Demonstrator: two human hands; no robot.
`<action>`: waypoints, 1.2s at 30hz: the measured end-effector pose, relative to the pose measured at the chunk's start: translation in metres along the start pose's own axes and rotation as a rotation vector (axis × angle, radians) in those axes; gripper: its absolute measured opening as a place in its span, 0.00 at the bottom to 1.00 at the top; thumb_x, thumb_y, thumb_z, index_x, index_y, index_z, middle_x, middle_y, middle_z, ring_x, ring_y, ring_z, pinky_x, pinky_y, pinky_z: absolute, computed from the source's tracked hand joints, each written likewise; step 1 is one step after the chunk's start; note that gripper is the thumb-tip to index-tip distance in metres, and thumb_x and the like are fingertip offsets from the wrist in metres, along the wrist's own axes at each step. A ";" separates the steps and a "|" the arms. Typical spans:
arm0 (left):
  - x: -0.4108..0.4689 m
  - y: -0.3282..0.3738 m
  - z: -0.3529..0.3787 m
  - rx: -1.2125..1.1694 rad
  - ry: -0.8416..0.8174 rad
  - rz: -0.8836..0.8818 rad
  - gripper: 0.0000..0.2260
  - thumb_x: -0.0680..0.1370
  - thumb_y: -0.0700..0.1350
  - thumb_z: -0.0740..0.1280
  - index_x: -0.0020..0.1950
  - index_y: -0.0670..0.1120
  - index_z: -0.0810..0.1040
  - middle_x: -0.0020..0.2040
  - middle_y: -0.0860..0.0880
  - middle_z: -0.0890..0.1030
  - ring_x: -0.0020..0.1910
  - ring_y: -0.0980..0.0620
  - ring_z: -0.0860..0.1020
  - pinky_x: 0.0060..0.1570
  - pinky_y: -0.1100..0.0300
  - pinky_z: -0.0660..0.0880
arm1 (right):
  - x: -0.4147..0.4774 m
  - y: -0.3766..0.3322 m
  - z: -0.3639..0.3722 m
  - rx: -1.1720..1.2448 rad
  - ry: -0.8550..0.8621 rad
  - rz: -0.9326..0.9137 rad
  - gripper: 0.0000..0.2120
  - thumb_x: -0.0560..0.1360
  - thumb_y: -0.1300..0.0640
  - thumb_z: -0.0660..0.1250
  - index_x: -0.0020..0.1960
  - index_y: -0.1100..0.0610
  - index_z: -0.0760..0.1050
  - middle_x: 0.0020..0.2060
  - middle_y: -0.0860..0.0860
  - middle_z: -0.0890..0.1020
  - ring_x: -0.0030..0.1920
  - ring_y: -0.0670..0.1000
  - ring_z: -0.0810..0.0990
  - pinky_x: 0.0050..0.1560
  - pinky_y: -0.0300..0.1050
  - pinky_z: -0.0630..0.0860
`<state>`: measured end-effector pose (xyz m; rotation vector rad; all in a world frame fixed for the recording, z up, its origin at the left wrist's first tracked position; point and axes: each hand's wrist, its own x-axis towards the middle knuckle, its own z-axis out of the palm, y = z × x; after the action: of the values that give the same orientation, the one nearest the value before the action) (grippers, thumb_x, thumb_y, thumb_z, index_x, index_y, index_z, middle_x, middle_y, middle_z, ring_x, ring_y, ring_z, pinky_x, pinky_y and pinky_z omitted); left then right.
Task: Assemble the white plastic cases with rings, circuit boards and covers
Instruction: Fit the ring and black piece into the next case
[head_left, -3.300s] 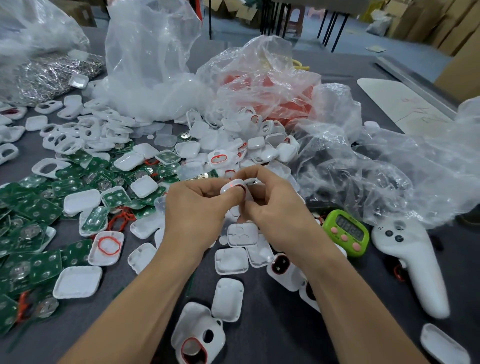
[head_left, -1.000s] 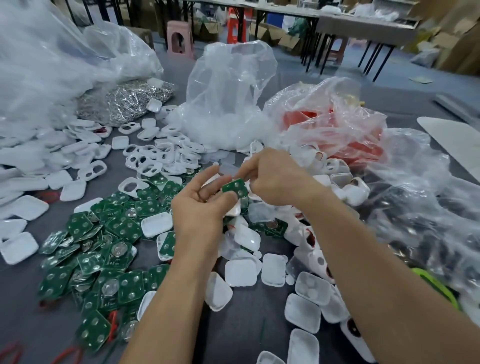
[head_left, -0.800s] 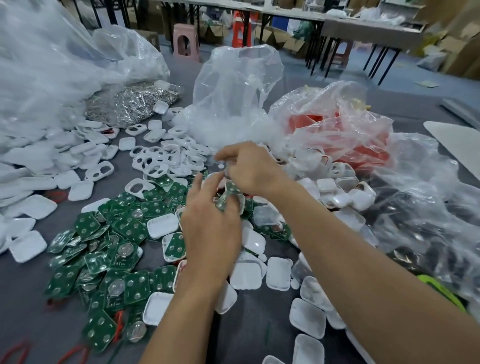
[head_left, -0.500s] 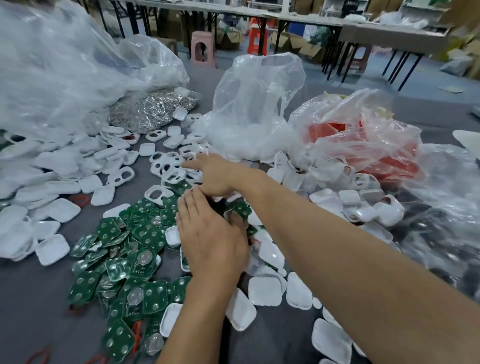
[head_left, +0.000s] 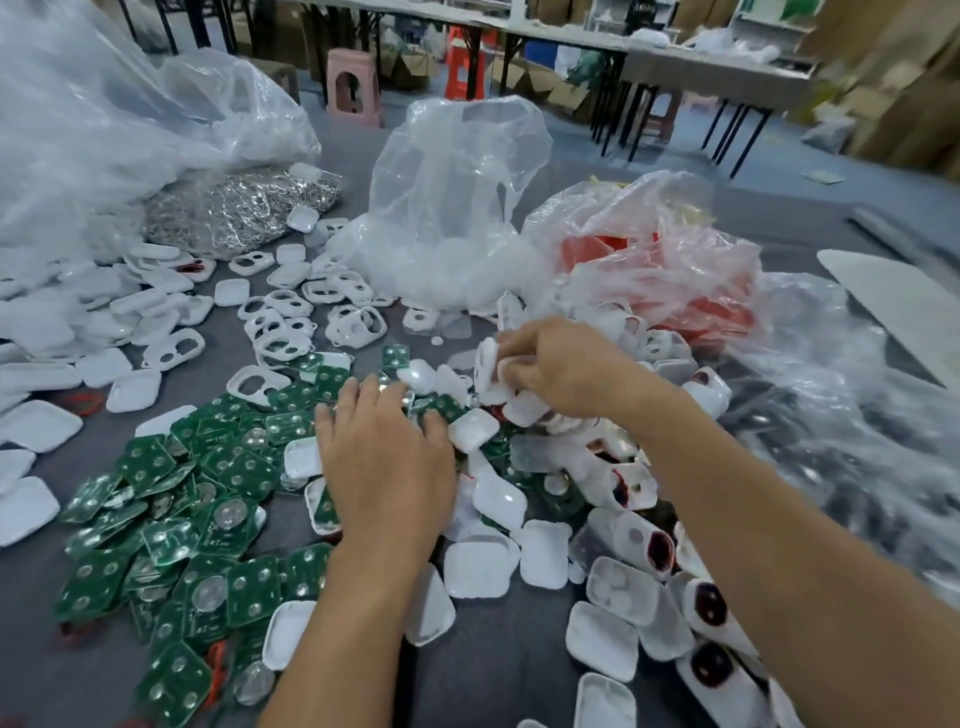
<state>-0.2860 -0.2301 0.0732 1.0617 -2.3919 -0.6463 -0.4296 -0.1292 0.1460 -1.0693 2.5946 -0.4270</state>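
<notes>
My left hand (head_left: 384, 467) lies palm down, fingers stretched forward, on the heap of green circuit boards (head_left: 208, 519) and white case shells (head_left: 475, 569). Its thumb and whatever is under the palm are hidden. A white shell with a green board in it (head_left: 321, 506) peeks out at the hand's left edge. My right hand (head_left: 563, 366) reaches further back and pinches a white cover (head_left: 487, 371), lifted on edge above a pile of white parts. White frames with two cut-outs (head_left: 280, 332) lie behind the boards.
Behind stand a clear bag of white parts (head_left: 452, 218), a bag of red parts (head_left: 665, 270) and a bag of silver metal pieces (head_left: 239, 208). Crumpled plastic (head_left: 841, 415) fills the right. Cases with dark red openings (head_left: 706, 605) lie front right; white shells (head_left: 36, 421) spread left.
My right hand has gone from the frames on the left to the white pile on the right and taken a white cover. The left hand stays flat on the boards. The view has tilted up.
</notes>
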 end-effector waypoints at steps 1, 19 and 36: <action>-0.003 0.004 -0.001 -0.043 0.026 0.033 0.21 0.81 0.51 0.65 0.73 0.46 0.76 0.76 0.47 0.73 0.78 0.48 0.64 0.81 0.46 0.52 | -0.012 0.007 -0.005 0.059 0.019 -0.009 0.10 0.82 0.58 0.65 0.55 0.50 0.85 0.73 0.48 0.75 0.73 0.50 0.71 0.66 0.37 0.65; -0.063 0.052 0.010 -0.545 -0.101 0.674 0.20 0.73 0.45 0.71 0.64 0.59 0.81 0.59 0.71 0.80 0.62 0.67 0.76 0.64 0.71 0.70 | -0.134 0.040 0.036 1.315 0.156 0.178 0.15 0.84 0.60 0.62 0.48 0.58 0.87 0.47 0.59 0.88 0.48 0.58 0.88 0.51 0.48 0.84; -0.062 0.050 0.015 -0.316 -0.146 0.406 0.27 0.70 0.35 0.64 0.69 0.48 0.81 0.69 0.51 0.80 0.69 0.51 0.75 0.71 0.61 0.66 | -0.095 0.021 0.021 0.416 0.579 0.047 0.13 0.78 0.63 0.66 0.50 0.49 0.87 0.46 0.43 0.88 0.46 0.40 0.83 0.48 0.26 0.74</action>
<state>-0.2850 -0.1489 0.0774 0.3941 -2.4165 -0.9329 -0.3709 -0.0498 0.1344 -0.8203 2.7891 -1.3671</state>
